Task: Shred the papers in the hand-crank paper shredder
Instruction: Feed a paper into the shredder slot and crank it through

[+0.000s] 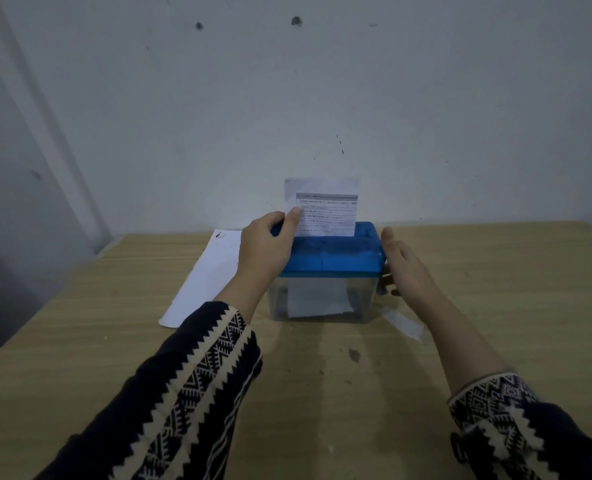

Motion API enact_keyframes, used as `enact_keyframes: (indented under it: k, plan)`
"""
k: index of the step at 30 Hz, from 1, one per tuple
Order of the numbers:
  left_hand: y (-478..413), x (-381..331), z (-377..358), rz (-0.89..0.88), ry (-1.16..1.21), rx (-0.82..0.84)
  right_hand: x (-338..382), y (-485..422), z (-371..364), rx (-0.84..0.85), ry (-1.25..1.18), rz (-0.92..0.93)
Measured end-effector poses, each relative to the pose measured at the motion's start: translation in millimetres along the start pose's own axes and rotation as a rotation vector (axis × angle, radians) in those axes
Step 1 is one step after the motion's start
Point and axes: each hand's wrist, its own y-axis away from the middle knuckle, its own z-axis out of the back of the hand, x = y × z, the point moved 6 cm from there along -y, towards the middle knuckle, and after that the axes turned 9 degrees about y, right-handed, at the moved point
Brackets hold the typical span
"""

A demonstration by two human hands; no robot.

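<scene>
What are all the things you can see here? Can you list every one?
paper shredder: one, blue top on a clear bin, middle of the table
printed paper: one, white with dark text, standing upright in the shredder's top
paper in the bin: white, amount unclear, seen through the clear wall
blank paper: white, flat on the table left of the shredder; whether one sheet or several is unclear
paper scrap: one, white, on the table right of the shredder
table: one, light wood
wall: one, pale grey, marked
left hand: one, thumb on the printed paper's edge
right hand: one, open, at the shredder's right side
sleeves: two, dark with cream zigzags
</scene>
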Motion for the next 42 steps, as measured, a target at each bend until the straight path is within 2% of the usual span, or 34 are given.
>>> enact_keyframes:
  k: [4,10,14,17,20,25,30,35,40,42]
  plan:
    - [1,0,-1,-0.003,0.008,-0.017,6,9,1,0.097,0.099,-0.012]
    - [3,-2,-1,-0.004,0.035,-0.025,18,16,23,-0.011,0.196,-0.093]
    - [3,-3,-2,0.023,0.062,-0.031,33,22,40,-0.082,0.230,0.032]
    - [3,-4,-2,0.044,0.065,-0.018,43,28,54,-0.089,0.144,0.174]
    - [4,-7,-1,0.040,0.067,-0.002,43,23,59,-0.081,0.066,0.232]
    - [4,-7,0,0.033,0.084,0.001,47,5,67,-0.245,0.038,0.298]
    - [6,-8,0,0.040,0.091,0.001,53,-32,55,-0.182,-0.079,0.227]
    - [6,-7,-1,0.038,0.073,-0.003,41,-61,32,-0.190,-0.194,0.150]
    - [7,-6,-2,0.034,0.064,-0.019,17,-70,3,-0.011,-0.288,-0.119]
    - [6,-6,-3,0.035,0.064,-0.025,10,-69,-1,0.035,-0.263,-0.161]
